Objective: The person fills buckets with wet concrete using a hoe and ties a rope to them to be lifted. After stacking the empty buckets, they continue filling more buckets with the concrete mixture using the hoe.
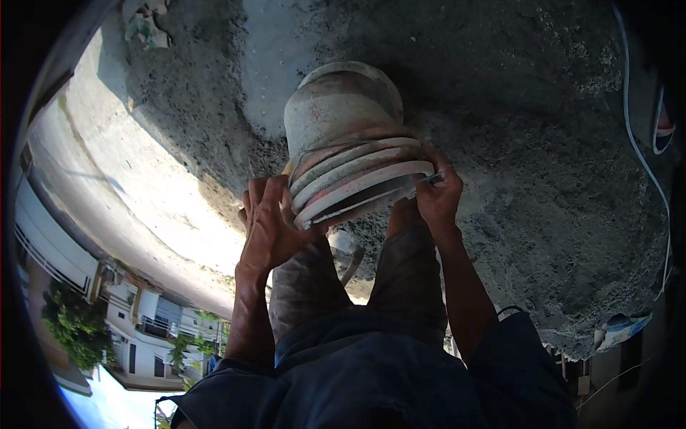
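Note:
A dusty, cement-caked bucket (336,107) lies tilted in front of my legs. Its base points away from me and its ribbed, open mouth faces my body. On the left side of the rim my left hand (268,214) is closed, with the thumb under the edge and a thin wire handle (306,150) running close by. Gripping the opposite side of the rim is my right hand (441,194), its fingers partly hidden behind the bucket. The inside of the bucket is dark where it shows.
Rough grey sand or mortar (514,186) spreads around the bucket, with a smoother pale strip (275,64) beyond. A light hose or cable (632,143) curves along the right. Torn bags lie at upper left (148,25) and lower right (624,331). A sunlit road (143,193) passes on the left.

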Action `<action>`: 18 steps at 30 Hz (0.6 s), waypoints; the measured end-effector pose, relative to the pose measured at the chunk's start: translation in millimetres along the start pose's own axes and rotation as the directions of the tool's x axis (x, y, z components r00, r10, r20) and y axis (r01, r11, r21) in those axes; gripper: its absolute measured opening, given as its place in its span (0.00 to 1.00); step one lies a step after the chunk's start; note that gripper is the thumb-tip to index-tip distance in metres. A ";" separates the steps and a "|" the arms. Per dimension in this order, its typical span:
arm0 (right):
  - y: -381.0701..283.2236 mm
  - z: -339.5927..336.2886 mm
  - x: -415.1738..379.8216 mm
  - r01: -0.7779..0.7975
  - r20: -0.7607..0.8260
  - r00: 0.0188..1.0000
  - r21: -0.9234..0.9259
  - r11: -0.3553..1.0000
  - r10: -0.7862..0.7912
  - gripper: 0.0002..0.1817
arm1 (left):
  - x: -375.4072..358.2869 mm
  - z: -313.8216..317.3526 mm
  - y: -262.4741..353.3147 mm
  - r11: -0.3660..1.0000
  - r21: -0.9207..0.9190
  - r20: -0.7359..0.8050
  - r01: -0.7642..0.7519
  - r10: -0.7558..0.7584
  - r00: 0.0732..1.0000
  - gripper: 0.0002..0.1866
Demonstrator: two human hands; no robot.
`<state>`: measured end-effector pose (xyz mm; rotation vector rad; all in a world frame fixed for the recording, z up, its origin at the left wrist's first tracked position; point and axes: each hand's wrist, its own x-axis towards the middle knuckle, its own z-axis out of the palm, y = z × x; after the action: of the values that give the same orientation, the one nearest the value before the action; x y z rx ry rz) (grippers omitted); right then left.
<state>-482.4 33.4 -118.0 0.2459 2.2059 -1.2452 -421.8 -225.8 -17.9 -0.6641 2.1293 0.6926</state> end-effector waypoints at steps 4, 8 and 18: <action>-15.2 -14.6 -19.1 0.020 -0.054 0.998 0.132 0.991 -0.013 0.21 | -5.4 -15.4 -26.5 0.840 -0.459 0.047 -0.288 0.347 0.937 0.44; -62.9 -27.3 -58.1 -0.013 -0.149 0.987 0.331 0.943 0.066 0.20 | -7.7 -29.6 -23.7 0.621 -0.699 -0.136 -0.354 0.371 0.919 0.23; -186.6 -21.4 -285.3 0.069 0.182 0.977 0.217 0.974 -0.109 0.22 | -36.9 -125.5 -20.2 0.833 -0.400 -0.028 -0.382 0.405 0.914 0.24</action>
<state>-339.7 -15.9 188.3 0.1032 1.9401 -1.4884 -452.7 -315.1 74.8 -0.3985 2.1057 1.3851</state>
